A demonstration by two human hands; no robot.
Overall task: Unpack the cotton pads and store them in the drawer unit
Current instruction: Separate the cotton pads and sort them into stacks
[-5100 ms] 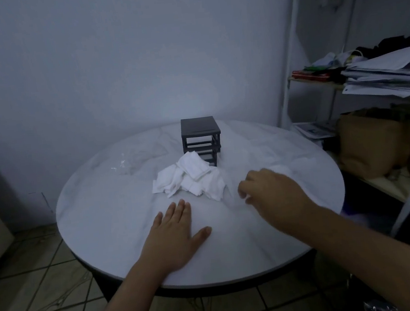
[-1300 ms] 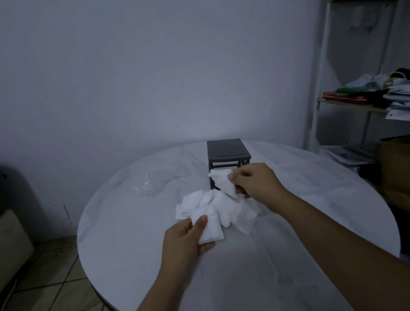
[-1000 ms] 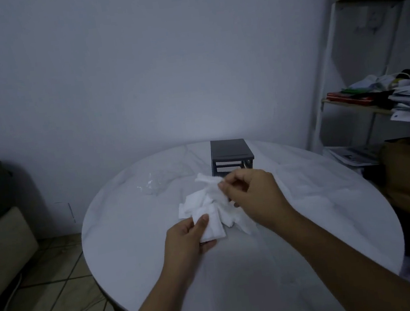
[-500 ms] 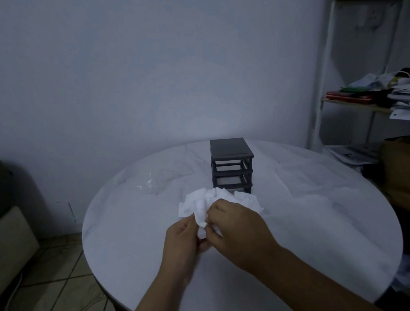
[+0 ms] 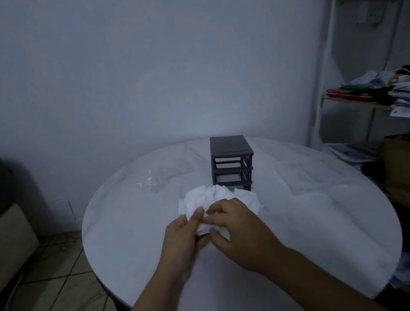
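Over the table [image 5: 132, 240], both hands [image 5: 235, 231] pinch cotton pads [image 5: 204, 228] together.

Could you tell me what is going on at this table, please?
A person is gathering loose white cotton pads on a round white table. The left hand and right hand pinch a few pads together, in front of a small dark drawer unit. Clear plastic wrapping lies to the left. Whether any pads are stored cannot be seen.
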